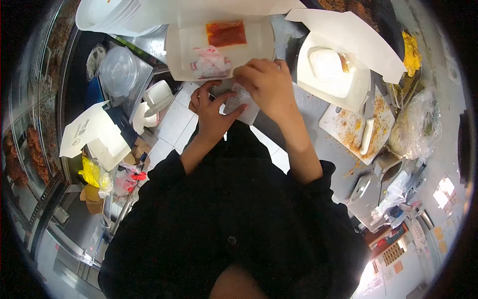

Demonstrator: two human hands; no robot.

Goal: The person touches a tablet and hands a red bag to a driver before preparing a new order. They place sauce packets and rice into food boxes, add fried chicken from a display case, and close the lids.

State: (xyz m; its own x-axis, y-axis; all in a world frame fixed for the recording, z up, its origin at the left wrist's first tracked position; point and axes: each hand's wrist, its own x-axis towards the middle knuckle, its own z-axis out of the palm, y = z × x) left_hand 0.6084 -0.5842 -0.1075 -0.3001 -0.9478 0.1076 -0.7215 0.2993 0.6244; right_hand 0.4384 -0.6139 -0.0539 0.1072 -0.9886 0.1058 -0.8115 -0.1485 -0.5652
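Observation:
My left hand (pixel 214 107) curls its thumb and fingers around a small white, see-through bag with a speckled look (pixel 238 99). Over the bag's top edge, my right hand (pixel 269 87) has its fingers pinched together; what lies exactly between the fingertips is partly hidden. Just beyond both hands sits an open white takeout box (pixel 172 50). Inside it are an orange-red sauce packet (pixel 226 33) and a crumpled white wrapper with red print (pixel 211 62).
Right of me, a second open takeout box (pixel 303 74) holds a rounded white item (pixel 326 65). A crumb-covered cutting board (pixel 338 119) carries a knife (pixel 367 134). Clear lids (pixel 118 71) and another open box (pixel 107 149) stand left. Fried pieces (pixel 37 152) show behind glass.

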